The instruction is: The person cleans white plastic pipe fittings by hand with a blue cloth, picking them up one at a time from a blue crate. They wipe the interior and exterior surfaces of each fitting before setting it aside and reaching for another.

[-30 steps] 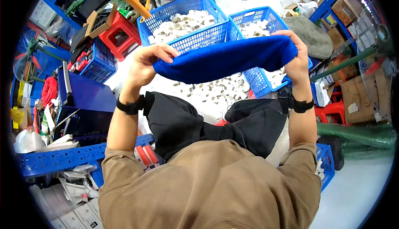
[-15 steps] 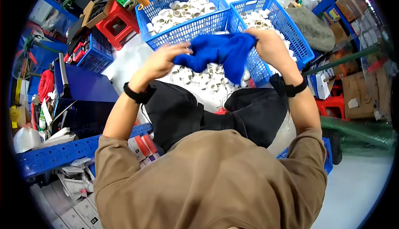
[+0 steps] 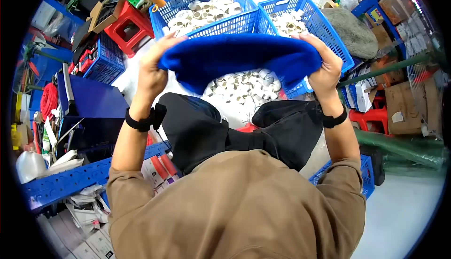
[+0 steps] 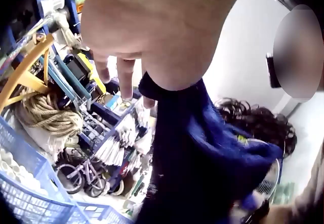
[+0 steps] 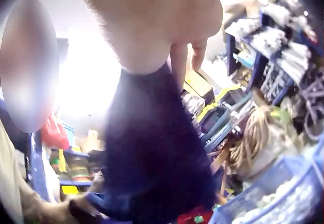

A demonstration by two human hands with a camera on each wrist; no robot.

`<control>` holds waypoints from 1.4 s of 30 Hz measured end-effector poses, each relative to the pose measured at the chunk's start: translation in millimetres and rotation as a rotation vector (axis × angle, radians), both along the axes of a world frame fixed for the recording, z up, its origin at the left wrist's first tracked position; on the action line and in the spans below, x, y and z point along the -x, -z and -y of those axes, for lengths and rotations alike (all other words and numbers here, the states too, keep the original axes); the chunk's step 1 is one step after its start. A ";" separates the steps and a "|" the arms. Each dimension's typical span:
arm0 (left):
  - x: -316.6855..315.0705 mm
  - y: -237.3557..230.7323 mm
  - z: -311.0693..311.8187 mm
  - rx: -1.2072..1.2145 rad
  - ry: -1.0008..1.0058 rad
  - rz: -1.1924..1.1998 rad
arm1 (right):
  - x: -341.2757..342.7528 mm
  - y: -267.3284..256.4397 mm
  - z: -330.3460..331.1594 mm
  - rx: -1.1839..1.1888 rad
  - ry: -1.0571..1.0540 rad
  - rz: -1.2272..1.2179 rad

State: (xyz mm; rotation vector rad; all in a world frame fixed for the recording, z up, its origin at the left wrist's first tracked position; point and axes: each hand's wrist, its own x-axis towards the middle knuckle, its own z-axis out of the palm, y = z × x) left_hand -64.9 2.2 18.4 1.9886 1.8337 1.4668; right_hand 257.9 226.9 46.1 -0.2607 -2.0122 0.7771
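A fuzzy blue cloth [image 3: 244, 50] is stretched wide in front of the person, above knee height in the head view. At its left end the left hand [image 3: 153, 68] grips it, thumb side against the fabric. The right hand [image 3: 325, 66] holds the opposite end, some fingers hidden behind the material. Between the two hands the lower edge droops in an arch. In the left wrist view the cloth [image 4: 182, 148] hangs dark below the palm. The right wrist view has it [image 5: 152, 143] falling broad and blurred beneath the hand.
Beyond the cloth stand a left blue crate [image 3: 235, 23] and a right blue crate [image 3: 329, 33], both holding short white rings. More white rings [image 3: 244, 90] lie heaped on the floor. A red stool [image 3: 129, 28] and a blue shelf beam [image 3: 66, 176] are to the left.
The cloth was spread, then bunched with the left hand blurred at its side, and is now spread again. Both hands have moved apart, the left one outward to the left.
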 end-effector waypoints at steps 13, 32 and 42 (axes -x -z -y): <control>-13.2 -5.0 -8.5 0.327 0.186 -0.145 | -4.0 29.8 -10.6 -0.312 0.046 0.230; -9.3 20.0 -7.5 0.121 0.270 0.642 | -27.8 39.1 -28.0 0.548 -0.275 0.012; -14.5 49.9 -18.4 0.134 0.177 1.306 | -16.7 48.8 -37.2 0.629 -0.101 0.275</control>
